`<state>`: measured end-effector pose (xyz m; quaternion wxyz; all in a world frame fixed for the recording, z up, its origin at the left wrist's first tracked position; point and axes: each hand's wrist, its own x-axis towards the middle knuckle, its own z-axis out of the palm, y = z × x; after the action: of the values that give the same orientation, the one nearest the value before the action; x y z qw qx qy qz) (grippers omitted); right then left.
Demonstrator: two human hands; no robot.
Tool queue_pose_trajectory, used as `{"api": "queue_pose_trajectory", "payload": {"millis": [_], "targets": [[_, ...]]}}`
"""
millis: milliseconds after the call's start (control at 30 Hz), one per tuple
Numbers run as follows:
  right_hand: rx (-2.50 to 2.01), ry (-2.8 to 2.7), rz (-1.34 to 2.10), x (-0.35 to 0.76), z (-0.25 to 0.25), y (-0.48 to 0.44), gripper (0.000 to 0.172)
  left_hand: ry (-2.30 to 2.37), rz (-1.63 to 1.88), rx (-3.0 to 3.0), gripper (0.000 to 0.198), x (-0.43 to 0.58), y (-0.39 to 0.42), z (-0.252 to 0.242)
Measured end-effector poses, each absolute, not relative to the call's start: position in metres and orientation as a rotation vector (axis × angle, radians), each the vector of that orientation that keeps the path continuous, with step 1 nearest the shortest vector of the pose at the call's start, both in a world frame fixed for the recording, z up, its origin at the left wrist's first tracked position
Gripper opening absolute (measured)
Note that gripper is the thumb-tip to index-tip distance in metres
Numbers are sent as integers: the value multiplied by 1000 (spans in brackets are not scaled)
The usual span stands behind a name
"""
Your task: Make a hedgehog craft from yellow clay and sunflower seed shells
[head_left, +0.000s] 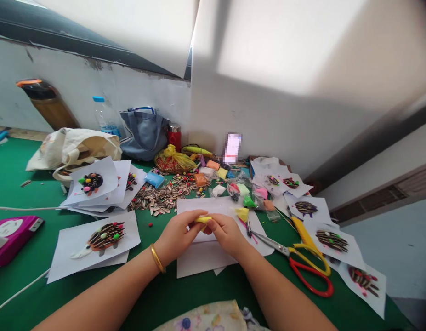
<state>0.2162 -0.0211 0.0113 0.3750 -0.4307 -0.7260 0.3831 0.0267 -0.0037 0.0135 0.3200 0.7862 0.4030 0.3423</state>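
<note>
A small lump of yellow modelling clay [203, 220] is pinched between both hands, above white paper [192, 257]. My left hand [176, 232], with a gold bangle at the wrist, grips it from one side. My right hand [228, 232] holds it from the other side with thumb and fingers. Another yellow clay piece [242, 213] lies on the paper just beyond the right hand. Large scissors [288, 251] with red and yellow handles rest to the right, blades apart and pointing toward that hand. Sunflower seeds [164, 196] lie heaped beyond the left hand.
Sheets with seed-covered hedgehog figures lie left [66, 234] and right [333, 225]. Several coloured clay packs [201, 179] sit behind the paper. A cloth bag [43, 149], a blue bag [144, 133], a water bottle [104, 119] and a lit phone [232, 148] stand near the wall.
</note>
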Motion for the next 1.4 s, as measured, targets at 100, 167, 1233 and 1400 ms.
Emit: {"api": "queue_pose_trajectory", "payload": {"millis": [100, 167, 1233, 1400], "targets": [[-1237, -1934, 744, 218, 8, -20, 43, 1084, 755, 2078, 50, 27, -4, 13], [-1260, -1991, 645, 218, 9, -21, 39, 1075, 711, 2115, 42, 26, -2, 12], [-912, -1588, 1399, 213, 16, -21, 45, 781, 790, 1279, 41, 29, -3, 26], [-1053, -1591, 1313, 212, 10, -19, 40, 681, 700, 1237, 46, 30, -4, 24]]}}
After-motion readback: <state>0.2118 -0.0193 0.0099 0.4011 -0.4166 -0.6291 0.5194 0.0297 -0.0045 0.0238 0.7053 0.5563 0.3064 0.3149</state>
